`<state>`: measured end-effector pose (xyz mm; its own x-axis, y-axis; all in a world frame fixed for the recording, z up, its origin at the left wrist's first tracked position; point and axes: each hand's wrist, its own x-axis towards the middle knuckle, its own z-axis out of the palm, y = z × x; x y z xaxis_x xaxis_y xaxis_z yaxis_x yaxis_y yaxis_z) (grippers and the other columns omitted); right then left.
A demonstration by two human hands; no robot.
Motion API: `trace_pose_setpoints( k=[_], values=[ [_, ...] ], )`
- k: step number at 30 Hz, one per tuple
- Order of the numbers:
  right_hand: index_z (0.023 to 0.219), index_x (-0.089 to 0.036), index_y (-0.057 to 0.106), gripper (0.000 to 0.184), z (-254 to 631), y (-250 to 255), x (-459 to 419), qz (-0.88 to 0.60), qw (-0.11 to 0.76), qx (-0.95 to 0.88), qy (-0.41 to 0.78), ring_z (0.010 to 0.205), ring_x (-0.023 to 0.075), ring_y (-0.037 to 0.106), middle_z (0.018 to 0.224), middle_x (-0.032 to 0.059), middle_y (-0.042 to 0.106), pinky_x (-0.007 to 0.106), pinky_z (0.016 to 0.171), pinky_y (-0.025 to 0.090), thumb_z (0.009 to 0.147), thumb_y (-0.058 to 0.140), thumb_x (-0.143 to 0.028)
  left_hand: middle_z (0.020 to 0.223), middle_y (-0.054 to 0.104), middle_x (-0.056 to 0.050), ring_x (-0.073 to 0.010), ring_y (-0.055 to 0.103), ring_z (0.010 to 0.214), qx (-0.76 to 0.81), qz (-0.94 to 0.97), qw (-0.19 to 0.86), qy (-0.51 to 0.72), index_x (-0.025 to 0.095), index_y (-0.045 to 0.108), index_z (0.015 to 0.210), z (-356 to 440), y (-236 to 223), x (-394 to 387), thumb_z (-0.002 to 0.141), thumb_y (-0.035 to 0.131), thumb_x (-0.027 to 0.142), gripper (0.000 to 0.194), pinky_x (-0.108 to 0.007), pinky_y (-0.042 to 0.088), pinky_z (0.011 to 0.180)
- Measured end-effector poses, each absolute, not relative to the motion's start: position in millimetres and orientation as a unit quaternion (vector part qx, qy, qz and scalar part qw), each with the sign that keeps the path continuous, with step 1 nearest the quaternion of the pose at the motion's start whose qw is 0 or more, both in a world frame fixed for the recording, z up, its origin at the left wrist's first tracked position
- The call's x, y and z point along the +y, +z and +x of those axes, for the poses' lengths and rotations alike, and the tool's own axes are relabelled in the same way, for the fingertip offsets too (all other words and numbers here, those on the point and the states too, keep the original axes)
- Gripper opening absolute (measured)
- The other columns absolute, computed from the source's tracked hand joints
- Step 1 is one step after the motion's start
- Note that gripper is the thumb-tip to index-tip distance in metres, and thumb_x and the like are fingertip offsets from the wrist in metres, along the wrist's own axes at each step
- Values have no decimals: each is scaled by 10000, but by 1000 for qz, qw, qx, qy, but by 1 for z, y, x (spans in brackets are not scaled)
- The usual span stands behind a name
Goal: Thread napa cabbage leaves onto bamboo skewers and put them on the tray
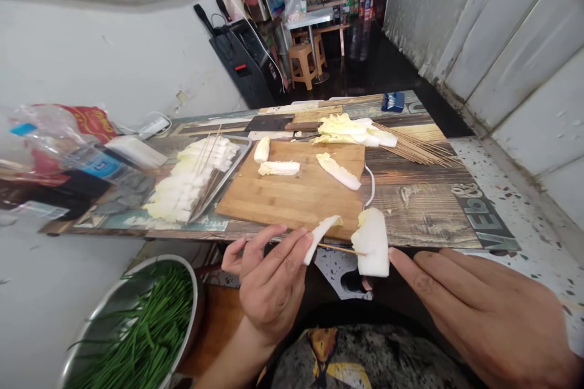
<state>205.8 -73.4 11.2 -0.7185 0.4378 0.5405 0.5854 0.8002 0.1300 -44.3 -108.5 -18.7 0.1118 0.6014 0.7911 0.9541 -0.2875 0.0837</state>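
Note:
My left hand [274,273] is closed, its fingertips pinching a white napa cabbage piece [322,237]. A thin bamboo skewer [337,248] runs from there to a second, broader cabbage piece [375,243]. At that piece's right edge, my right hand [474,298] has its fingertips against it; the thumb is hidden. Both pieces hang just off the table's near edge. Beyond them, on the wooden cutting board [283,194], lie several cut cabbage pieces, one a long strip [338,171] with a yellow frilly edge.
Left of the board, a metal tray [241,149] holds skewered cabbage [191,176]. Cabbage leaves [351,130] and loose skewers [415,146] lie behind the board, near a knife [274,123]. A blue box [393,101] sits at the far edge. Below left stands a metal bowl [195,292] of green stalks [146,328].

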Motion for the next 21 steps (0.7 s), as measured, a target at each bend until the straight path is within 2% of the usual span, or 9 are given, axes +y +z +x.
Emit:
trace_pose_setpoints(
  k=[16, 21],
  values=[
    [1126, -107, 573, 334, 208, 10, -76, -287, 231, -919, -141, 604, 153, 542, 724, 29, 634, 298, 563, 410, 956, 286, -98, 860, 768, 57, -188, 624, 1020, -547, -705, 229, -389, 259, 697, 933, -32, -26, -105, 851, 593, 74, 228, -408, 237, 1018],
    [1110, -90, 592, 307, 205, 8, -74, -291, 245, -914, -141, 610, 152, 543, 737, 34, 634, 298, 550, 410, 956, 327, -101, 846, 766, 59, -190, 634, 1029, -547, -697, 242, -395, 269, 692, 931, -27, -28, -101, 869, 572, 94, 220, -424, 203, 1049]
  ],
)
